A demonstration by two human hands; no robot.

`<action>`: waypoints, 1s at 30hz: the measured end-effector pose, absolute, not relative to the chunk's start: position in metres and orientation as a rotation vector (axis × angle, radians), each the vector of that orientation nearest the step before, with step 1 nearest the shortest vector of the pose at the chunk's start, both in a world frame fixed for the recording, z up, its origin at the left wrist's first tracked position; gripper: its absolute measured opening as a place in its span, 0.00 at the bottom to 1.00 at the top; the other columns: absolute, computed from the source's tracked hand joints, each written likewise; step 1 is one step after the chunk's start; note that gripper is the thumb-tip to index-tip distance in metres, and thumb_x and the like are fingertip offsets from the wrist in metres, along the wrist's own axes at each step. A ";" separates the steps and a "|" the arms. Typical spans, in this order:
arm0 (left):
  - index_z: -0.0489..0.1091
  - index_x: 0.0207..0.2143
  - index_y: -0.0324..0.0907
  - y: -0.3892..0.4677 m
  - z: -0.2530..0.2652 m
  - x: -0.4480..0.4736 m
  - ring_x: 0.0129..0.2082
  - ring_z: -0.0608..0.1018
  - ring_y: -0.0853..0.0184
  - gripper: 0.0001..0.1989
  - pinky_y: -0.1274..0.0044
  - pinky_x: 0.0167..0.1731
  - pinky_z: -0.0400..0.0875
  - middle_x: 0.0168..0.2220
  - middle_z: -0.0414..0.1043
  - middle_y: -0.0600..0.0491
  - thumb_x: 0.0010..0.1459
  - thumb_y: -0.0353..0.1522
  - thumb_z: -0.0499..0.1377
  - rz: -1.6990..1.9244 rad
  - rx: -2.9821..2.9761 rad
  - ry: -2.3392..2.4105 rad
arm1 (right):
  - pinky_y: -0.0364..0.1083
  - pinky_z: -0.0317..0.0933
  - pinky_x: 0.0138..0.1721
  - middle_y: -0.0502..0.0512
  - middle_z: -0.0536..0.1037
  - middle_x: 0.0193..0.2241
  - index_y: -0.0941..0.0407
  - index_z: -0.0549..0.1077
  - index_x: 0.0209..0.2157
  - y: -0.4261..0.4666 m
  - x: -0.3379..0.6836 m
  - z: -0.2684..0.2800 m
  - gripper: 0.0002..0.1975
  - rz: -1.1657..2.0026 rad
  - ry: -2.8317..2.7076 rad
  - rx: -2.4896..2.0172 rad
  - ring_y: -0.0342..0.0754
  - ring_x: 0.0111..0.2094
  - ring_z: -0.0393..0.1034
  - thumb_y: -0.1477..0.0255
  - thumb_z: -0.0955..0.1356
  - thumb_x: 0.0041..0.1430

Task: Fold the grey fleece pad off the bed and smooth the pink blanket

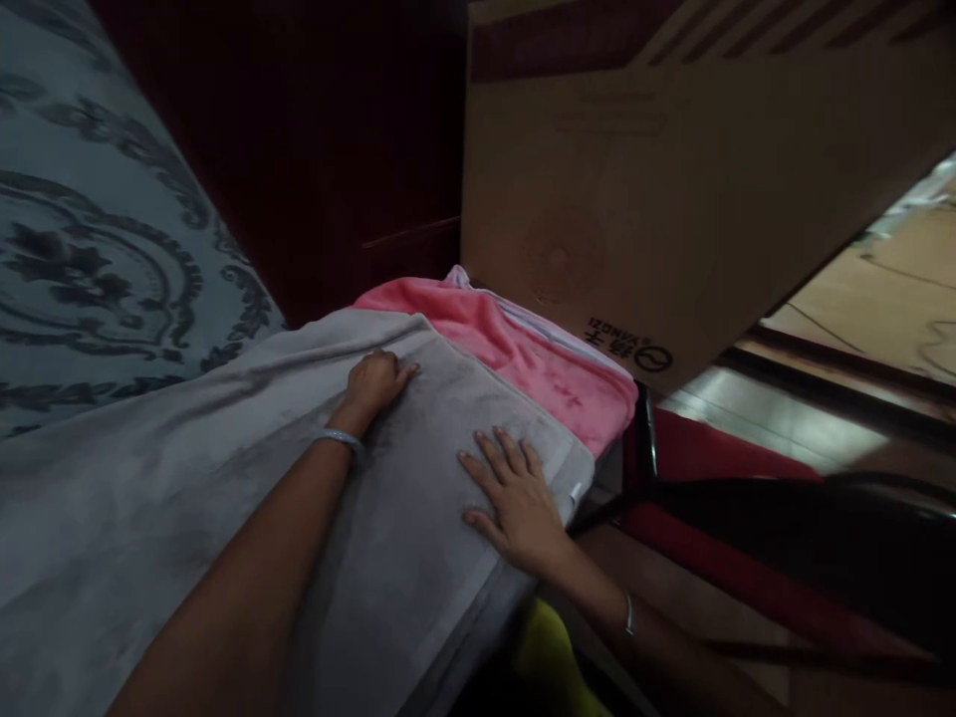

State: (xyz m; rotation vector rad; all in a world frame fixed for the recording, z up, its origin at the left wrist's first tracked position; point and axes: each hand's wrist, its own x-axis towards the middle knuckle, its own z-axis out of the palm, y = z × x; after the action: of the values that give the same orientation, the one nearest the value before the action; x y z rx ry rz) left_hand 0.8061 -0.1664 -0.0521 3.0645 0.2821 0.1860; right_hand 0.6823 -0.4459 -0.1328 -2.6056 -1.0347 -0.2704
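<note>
Seemingly at a smoothing step, the right hand (519, 503) lies spread on the grey plush blanket (403, 568), which partly covers a pink blanket (515, 363) beside the Yangzi carton (672, 199), while the left hand (373, 381) curls, grip unclear, so a flat outward sweep looks called for.

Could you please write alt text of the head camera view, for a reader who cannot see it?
A person's left hand, loosely curled, and right hand, spread out, rest on a grey blanket. Pink cloth shows beyond the blanket's edge, near a large cardboard box; a leaf-patterned surface stands at the picture's left.
</note>
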 end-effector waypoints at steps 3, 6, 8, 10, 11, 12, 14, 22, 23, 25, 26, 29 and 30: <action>0.75 0.49 0.34 -0.184 -0.054 0.819 0.55 0.77 0.47 0.26 0.63 0.55 0.71 0.52 0.75 0.32 0.68 0.46 0.50 0.189 3.090 0.242 | 0.72 0.40 0.69 0.59 0.52 0.74 0.47 0.59 0.72 -0.447 0.682 -0.126 0.37 -0.221 -1.009 -2.607 0.66 0.74 0.38 0.50 0.66 0.67; 0.73 0.50 0.35 -0.188 -0.057 0.827 0.55 0.77 0.49 0.20 0.63 0.54 0.70 0.53 0.76 0.35 0.71 0.39 0.48 0.246 3.059 0.333 | 0.71 0.39 0.70 0.59 0.52 0.74 0.47 0.58 0.72 -0.448 0.683 -0.122 0.37 -0.197 -1.005 -2.597 0.66 0.74 0.38 0.49 0.66 0.67; 0.72 0.51 0.36 -0.187 -0.059 0.830 0.54 0.77 0.50 0.20 0.64 0.53 0.70 0.53 0.76 0.38 0.72 0.37 0.45 0.279 3.038 0.381 | 0.71 0.38 0.70 0.59 0.52 0.74 0.47 0.58 0.72 -0.448 0.683 -0.122 0.37 -0.186 -1.006 -2.594 0.65 0.74 0.38 0.48 0.65 0.67; 0.72 0.50 0.36 -0.186 -0.061 0.832 0.54 0.77 0.52 0.21 0.64 0.52 0.70 0.53 0.76 0.38 0.73 0.37 0.44 0.249 3.030 0.399 | 0.70 0.37 0.70 0.58 0.52 0.74 0.47 0.59 0.72 -0.449 0.683 -0.122 0.37 -0.179 -1.000 -2.596 0.65 0.75 0.37 0.47 0.65 0.67; 0.72 0.50 0.36 -0.186 -0.061 0.834 0.54 0.77 0.52 0.21 0.64 0.52 0.70 0.53 0.76 0.38 0.73 0.38 0.44 0.223 3.030 0.402 | 0.70 0.37 0.70 0.58 0.52 0.74 0.47 0.59 0.72 -0.449 0.683 -0.122 0.37 -0.176 -0.995 -2.598 0.65 0.75 0.37 0.47 0.64 0.67; 0.72 0.50 0.37 -0.185 -0.062 0.837 0.54 0.77 0.52 0.21 0.64 0.52 0.70 0.52 0.76 0.38 0.73 0.38 0.44 0.189 3.031 0.410 | 0.70 0.37 0.71 0.58 0.52 0.74 0.47 0.59 0.72 -0.449 0.684 -0.122 0.37 -0.173 -0.989 -2.598 0.65 0.75 0.37 0.46 0.64 0.67; 0.73 0.51 0.37 -0.182 -0.062 0.842 0.53 0.78 0.51 0.20 0.64 0.51 0.71 0.52 0.77 0.38 0.72 0.38 0.46 0.110 3.020 0.438 | 0.70 0.37 0.71 0.57 0.52 0.74 0.47 0.59 0.72 -0.448 0.684 -0.121 0.37 -0.169 -0.981 -2.595 0.65 0.75 0.37 0.46 0.64 0.67; 0.63 0.65 0.34 -0.174 -0.049 0.810 0.64 0.68 0.51 0.28 0.64 0.62 0.64 0.64 0.66 0.35 0.67 0.37 0.53 0.230 3.040 0.214 | 0.70 0.40 0.70 0.57 0.55 0.73 0.46 0.61 0.71 -0.447 0.682 -0.125 0.35 -0.221 -0.970 -2.593 0.65 0.74 0.42 0.48 0.65 0.68; 0.61 0.66 0.34 -0.177 -0.047 0.800 0.68 0.64 0.50 0.28 0.62 0.65 0.60 0.68 0.62 0.35 0.68 0.37 0.52 0.261 3.069 0.145 | 0.69 0.40 0.70 0.58 0.56 0.73 0.46 0.61 0.71 -0.447 0.681 -0.126 0.34 -0.230 -0.972 -2.594 0.65 0.73 0.42 0.49 0.65 0.68; 0.59 0.69 0.35 -0.183 -0.046 0.778 0.72 0.56 0.52 0.29 0.59 0.69 0.52 0.72 0.54 0.38 0.69 0.37 0.49 0.215 3.089 0.050 | 0.69 0.43 0.69 0.59 0.57 0.72 0.47 0.63 0.70 -0.449 0.682 -0.124 0.33 -0.228 -0.980 -2.594 0.65 0.73 0.45 0.50 0.64 0.69; 0.57 0.69 0.36 -0.185 -0.045 0.769 0.74 0.53 0.53 0.29 0.58 0.70 0.50 0.73 0.52 0.38 0.70 0.36 0.48 0.163 3.087 0.050 | 0.69 0.46 0.68 0.59 0.59 0.71 0.47 0.64 0.69 -0.449 0.684 -0.121 0.32 -0.214 -0.981 -2.590 0.65 0.72 0.48 0.51 0.64 0.69; 0.56 0.70 0.37 -0.184 -0.041 0.743 0.74 0.53 0.55 0.29 0.56 0.70 0.50 0.74 0.50 0.39 0.71 0.36 0.46 0.034 3.075 0.153 | 0.64 0.55 0.64 0.61 0.67 0.67 0.50 0.66 0.68 -0.440 0.702 -0.099 0.28 -0.171 -0.980 -2.560 0.62 0.67 0.59 0.54 0.60 0.73; 0.57 0.70 0.37 -0.181 -0.040 0.735 0.74 0.53 0.54 0.29 0.55 0.70 0.51 0.74 0.50 0.38 0.71 0.36 0.46 0.018 3.078 0.182 | 0.63 0.55 0.64 0.62 0.68 0.67 0.50 0.66 0.68 -0.431 0.710 -0.090 0.28 -0.173 -0.984 -2.552 0.61 0.67 0.60 0.55 0.59 0.74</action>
State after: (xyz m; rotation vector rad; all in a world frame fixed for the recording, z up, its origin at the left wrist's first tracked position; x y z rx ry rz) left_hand 0.7354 -0.1815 -0.0400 3.0784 0.1824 0.0178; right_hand 0.7104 -0.4311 -0.0897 -2.5517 -0.9839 -0.1726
